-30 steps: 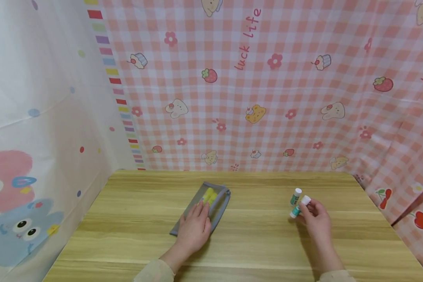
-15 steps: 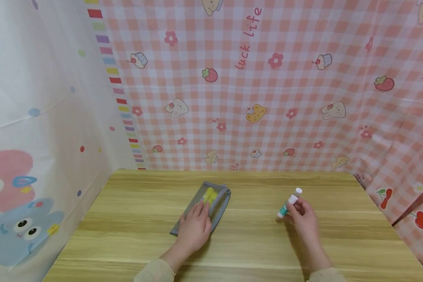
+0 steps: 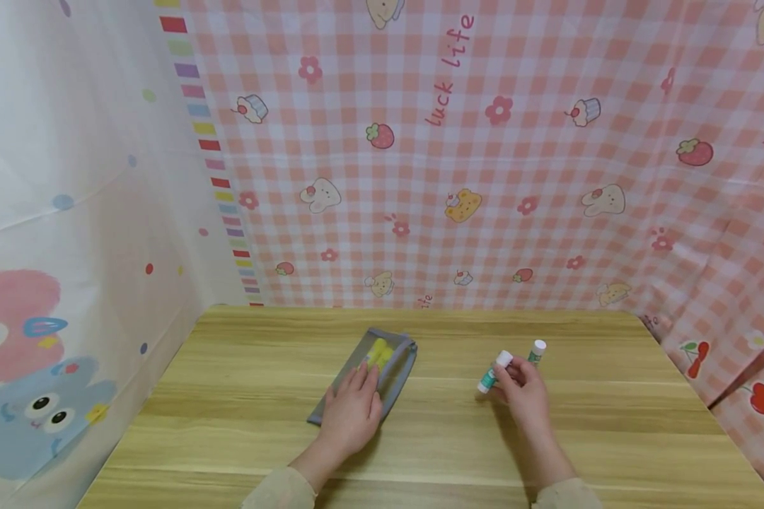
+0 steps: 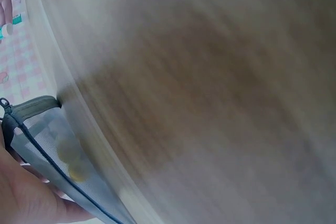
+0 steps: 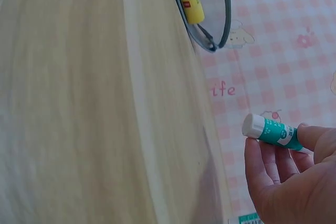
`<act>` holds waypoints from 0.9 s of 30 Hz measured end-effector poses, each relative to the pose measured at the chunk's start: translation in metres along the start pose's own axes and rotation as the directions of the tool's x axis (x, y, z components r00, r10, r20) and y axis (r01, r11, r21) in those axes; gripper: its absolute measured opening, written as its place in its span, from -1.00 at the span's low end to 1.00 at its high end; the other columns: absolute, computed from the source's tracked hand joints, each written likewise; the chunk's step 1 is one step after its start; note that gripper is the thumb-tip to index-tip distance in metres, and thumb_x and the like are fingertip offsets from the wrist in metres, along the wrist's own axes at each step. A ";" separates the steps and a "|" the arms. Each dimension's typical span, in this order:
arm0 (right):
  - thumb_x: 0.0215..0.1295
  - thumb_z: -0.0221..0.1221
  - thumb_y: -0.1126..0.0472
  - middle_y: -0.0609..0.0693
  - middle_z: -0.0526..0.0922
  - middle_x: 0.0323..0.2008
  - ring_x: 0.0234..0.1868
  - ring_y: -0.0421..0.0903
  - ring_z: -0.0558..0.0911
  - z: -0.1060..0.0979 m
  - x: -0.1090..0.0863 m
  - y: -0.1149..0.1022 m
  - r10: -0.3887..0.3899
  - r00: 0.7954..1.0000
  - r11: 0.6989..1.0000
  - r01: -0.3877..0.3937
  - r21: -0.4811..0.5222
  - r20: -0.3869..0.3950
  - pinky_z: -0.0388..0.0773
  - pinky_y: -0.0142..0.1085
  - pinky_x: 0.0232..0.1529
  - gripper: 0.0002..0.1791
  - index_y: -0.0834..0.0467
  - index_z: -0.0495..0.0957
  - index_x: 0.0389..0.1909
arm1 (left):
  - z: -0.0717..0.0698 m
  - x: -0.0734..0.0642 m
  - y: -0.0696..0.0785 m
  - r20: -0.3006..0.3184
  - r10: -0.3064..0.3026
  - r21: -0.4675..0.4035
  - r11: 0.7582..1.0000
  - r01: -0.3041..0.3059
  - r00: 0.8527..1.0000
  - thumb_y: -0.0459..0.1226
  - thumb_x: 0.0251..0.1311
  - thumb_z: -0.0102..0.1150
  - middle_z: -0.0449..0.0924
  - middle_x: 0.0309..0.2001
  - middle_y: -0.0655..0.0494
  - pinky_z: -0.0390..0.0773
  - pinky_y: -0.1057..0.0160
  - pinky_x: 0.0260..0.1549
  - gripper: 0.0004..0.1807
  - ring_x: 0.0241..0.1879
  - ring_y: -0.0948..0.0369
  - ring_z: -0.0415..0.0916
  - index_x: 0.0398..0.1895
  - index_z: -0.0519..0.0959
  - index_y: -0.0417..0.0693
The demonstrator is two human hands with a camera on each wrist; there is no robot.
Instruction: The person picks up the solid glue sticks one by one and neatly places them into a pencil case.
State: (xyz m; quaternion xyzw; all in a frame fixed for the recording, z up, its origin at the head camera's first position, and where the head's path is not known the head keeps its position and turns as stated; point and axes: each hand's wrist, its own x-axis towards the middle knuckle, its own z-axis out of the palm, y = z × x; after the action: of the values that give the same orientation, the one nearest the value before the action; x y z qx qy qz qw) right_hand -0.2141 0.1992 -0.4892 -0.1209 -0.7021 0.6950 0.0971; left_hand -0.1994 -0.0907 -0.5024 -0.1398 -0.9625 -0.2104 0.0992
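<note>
My left hand [image 3: 351, 413] rests on a grey mesh zip pouch [image 3: 395, 382], its fingers lying nearly straight over it. Inside the pouch are yellow glue sticks [image 3: 379, 352]; the right wrist view shows one yellow stick [image 5: 189, 1] near the pouch's open-looking end. With thumb and fingers, my right hand [image 3: 528, 397] pinches a green and white glue stick [image 3: 490, 378], tilted and held just above the table; its white end [image 5: 253, 125] faces the right wrist camera. Behind that hand stands a second green glue stick [image 3: 536, 351], white-capped and partly hidden.
The wooden table [image 3: 248, 396] carries the pouch and the glue sticks. A pink checked cloth [image 3: 420, 177] hangs along its back edge, and a white patterned cloth [image 3: 102, 233] hangs at the left.
My right hand has carried the held glue stick leftward, toward the pouch, away from the standing one. The left hand and the pouch stay in place.
</note>
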 end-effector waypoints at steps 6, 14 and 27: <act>0.41 0.13 0.38 -0.02 0.55 -0.24 -0.32 -0.32 0.57 0.010 -0.002 0.005 0.010 0.999 1.000 -0.010 0.027 0.032 0.66 -0.28 -0.20 -0.61 0.49 0.33 0.15 | 0.000 0.000 0.000 0.004 -0.002 0.004 1.000 0.002 1.000 -0.19 0.40 -0.21 0.32 0.39 -0.19 0.19 -0.47 0.12 -0.46 0.36 -0.17 0.25 0.39 0.39 -0.17; 0.39 0.13 0.41 0.12 0.55 -0.19 -0.34 -0.25 0.59 0.028 -0.010 0.006 0.018 0.998 0.999 -0.019 0.025 0.059 0.67 -0.27 -0.23 -0.63 0.51 0.36 0.13 | 0.000 0.000 0.000 0.008 -0.002 0.006 1.000 0.002 1.000 -0.19 0.41 -0.22 0.31 0.39 -0.19 0.19 -0.47 0.13 -0.45 0.36 -0.17 0.24 0.40 0.38 -0.17; 0.38 0.15 0.40 0.19 0.56 -0.18 -0.33 -0.16 0.62 0.052 -0.015 0.013 0.035 0.993 0.999 -0.035 -0.005 0.113 0.67 -0.28 -0.27 -0.67 0.50 0.41 0.07 | -0.001 -0.001 0.001 0.010 0.000 0.004 1.000 0.000 1.000 -0.18 0.41 -0.22 0.31 0.39 -0.20 0.18 -0.48 0.13 -0.45 0.37 -0.17 0.24 0.40 0.37 -0.18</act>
State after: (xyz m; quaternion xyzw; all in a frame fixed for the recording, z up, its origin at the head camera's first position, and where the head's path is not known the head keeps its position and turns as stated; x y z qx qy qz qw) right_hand -0.2149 0.1455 -0.5024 -0.0938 -0.7052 0.7013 0.0449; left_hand -0.1982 -0.0902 -0.5011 -0.1406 -0.9634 -0.2079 0.0945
